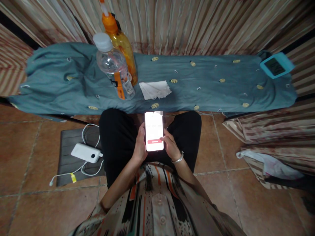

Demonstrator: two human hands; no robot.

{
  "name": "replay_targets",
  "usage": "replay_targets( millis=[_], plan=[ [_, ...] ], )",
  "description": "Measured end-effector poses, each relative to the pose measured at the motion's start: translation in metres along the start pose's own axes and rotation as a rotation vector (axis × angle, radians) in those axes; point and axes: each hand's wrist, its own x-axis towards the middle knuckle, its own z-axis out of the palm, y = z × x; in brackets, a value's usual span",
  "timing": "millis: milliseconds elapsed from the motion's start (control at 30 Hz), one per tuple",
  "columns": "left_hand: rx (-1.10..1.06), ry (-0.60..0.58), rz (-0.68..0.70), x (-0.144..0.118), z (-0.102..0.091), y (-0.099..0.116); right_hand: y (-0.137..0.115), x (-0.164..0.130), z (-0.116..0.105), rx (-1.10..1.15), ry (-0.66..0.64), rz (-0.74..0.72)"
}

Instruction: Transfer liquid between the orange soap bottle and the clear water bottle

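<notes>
right now a phone (154, 131) sits upright between both hands, over the lap, its lit white screen with a red bar facing up toward the camera. the left hand (139, 146) wraps the phone's left edge, fingers curled behind it and closed on the case. the right hand (170, 146) cups the lower right corner, thumb lying across the bottom of the screen near the red bar; a silver bangle (178, 159) circles that wrist. the phone lies between the two knees in black trousers (115, 137), just in front of the edge of a low table.

that table is covered with a teal cloth (209, 85) dotted with small yellow motifs. on it, just beyond the phone, lies a white folded cloth (155, 89). to its left stands a clear water bottle (113, 67) with a white cap, touching or just beside an orange bottle (121, 41) behind it. a blue digital clock (277, 65) sits at the far right end.

on the tiled floor to the left, a white power bank (85, 152) with a white cable (81, 168) rests on a grey mat (71, 164). a white plastic bag (270, 165) lies to the right.
</notes>
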Motion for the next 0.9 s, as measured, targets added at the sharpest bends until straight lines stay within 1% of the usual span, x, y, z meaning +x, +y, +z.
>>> replay_targets(
  millis=[133, 233, 400, 533, 667, 700, 767, 900],
  plan=[
    [-0.014, -0.002, -0.008, -0.002, 0.002, 0.001, 0.001, -0.003, 0.002, -0.008, 0.013, -0.004],
    [-0.027, -0.007, -0.024, -0.004, 0.004, 0.003, 0.003, -0.007, 0.004, -0.045, 0.051, -0.023],
    [-0.029, 0.009, -0.015, -0.003, 0.011, 0.005, 0.007, -0.022, 0.005, -0.207, 0.145, -0.046],
    [-0.055, 0.012, -0.037, 0.001, 0.02, 0.005, 0.01, -0.028, 0.007, -0.307, 0.201, -0.043],
    [-0.037, -0.045, -0.038, 0.004, 0.033, 0.001, 0.01, -0.023, 0.006, -0.301, 0.27, -0.053],
    [-0.025, -0.076, -0.027, 0.005, 0.037, 0.0, 0.009, -0.021, 0.005, -0.283, 0.289, -0.06],
    [0.001, -0.144, -0.007, 0.006, 0.043, -0.003, 0.006, -0.019, 0.001, -0.229, 0.324, -0.074],
    [0.041, -0.25, -0.062, 0.009, 0.053, -0.006, -0.005, -0.02, -0.012, -0.057, 0.383, -0.099]
  ],
)
